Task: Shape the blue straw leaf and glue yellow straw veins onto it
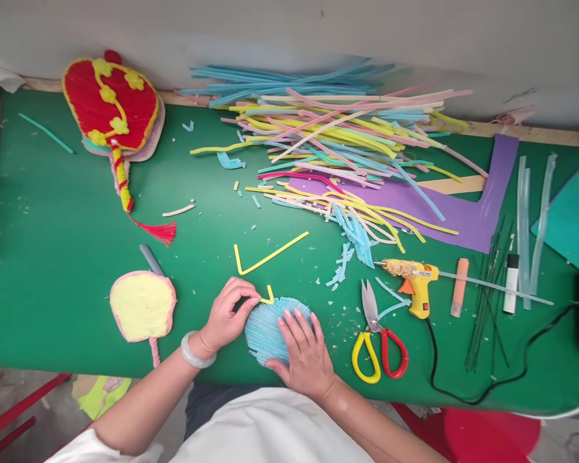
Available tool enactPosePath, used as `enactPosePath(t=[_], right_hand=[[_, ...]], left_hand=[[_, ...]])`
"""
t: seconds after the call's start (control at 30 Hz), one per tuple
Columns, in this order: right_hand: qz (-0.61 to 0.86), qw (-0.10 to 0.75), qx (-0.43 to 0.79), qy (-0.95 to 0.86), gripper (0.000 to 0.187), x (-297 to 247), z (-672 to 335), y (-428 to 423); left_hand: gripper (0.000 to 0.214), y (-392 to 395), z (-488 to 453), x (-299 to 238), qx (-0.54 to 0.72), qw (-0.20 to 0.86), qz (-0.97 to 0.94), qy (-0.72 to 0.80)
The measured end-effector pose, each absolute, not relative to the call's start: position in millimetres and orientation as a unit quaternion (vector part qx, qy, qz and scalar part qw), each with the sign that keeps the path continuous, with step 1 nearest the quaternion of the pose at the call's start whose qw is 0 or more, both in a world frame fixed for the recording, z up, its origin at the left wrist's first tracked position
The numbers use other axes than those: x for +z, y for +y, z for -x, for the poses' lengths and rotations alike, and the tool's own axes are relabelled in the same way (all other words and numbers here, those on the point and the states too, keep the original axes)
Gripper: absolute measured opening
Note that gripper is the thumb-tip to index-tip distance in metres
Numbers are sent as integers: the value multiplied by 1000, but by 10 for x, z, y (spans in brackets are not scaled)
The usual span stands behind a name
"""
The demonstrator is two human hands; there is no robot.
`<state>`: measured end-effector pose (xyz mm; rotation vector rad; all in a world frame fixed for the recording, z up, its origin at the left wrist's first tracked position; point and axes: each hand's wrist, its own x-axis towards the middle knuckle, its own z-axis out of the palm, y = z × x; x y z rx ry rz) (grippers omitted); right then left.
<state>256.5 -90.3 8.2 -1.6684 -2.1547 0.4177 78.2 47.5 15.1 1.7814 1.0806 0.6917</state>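
Note:
A round fan-shaped piece covered with light blue strips (265,328) lies on the green table (53,257) at its near edge. My right hand (305,350) rests flat on it, fingers spread. My left hand (228,315) pinches a short yellow strip (269,297) at the blue piece's top edge. A longer bent yellow strip (265,257) lies just beyond.
A yellow fan with pink rim (142,305) lies to the left, a red and yellow fan with tassel (110,106) at the far left. Scissors (376,334) and a yellow glue gun (415,280) lie to the right. A pile of coloured strips (338,135) and purple sheet (482,206) lie behind.

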Motion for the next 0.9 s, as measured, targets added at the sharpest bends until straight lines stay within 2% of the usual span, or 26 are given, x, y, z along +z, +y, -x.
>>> enactPosePath(t=[0.3, 0.47, 0.73, 0.9], right_hand=[[588, 167, 121, -782, 77, 48, -2584, -945], [588, 182, 86, -783, 84, 3, -2577, -979], [607, 222, 55, -761, 78, -39, -2559, -1042], [618, 209, 37, -757, 68, -48, -2562, -1039]], left_hand=[[6, 446, -754, 123, 312, 510, -671, 438], [9, 383, -716, 105, 318, 537, -635, 455], [19, 333, -724, 94, 358, 548, -608, 449], [25, 389, -772, 105, 360, 535, -624, 441]])
